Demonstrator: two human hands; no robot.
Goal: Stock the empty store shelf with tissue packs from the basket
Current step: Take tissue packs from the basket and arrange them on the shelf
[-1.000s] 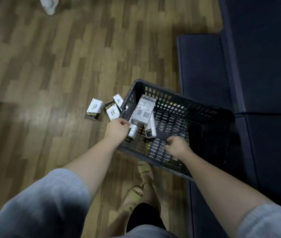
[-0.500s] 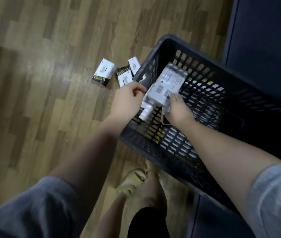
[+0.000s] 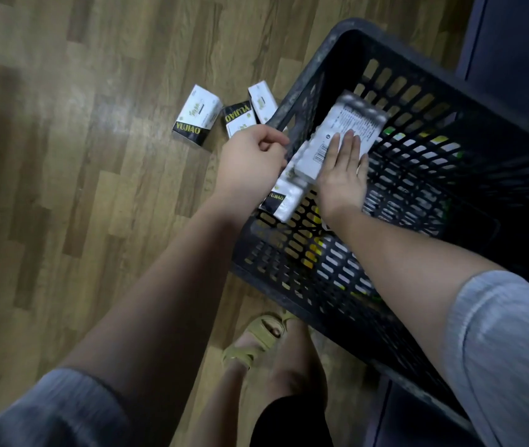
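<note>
The right hand (image 3: pixel 342 175) is lying flat, fingers straight, on the tissue pack (image 3: pixel 327 146) tilted inside the basket (image 3: pixel 418 156). The pack's long axis is running away beyond its fingertips. The left hand (image 3: pixel 250 162), curled, is pinching the pack's near-left edge.

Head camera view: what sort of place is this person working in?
Probably a shop aisle during restocking. A black plastic basket holds a wrapped tissue pack under the hands, three branded tissue packs lie on the wood-pattern floor, and dark blue shelving stands alongside.
</note>
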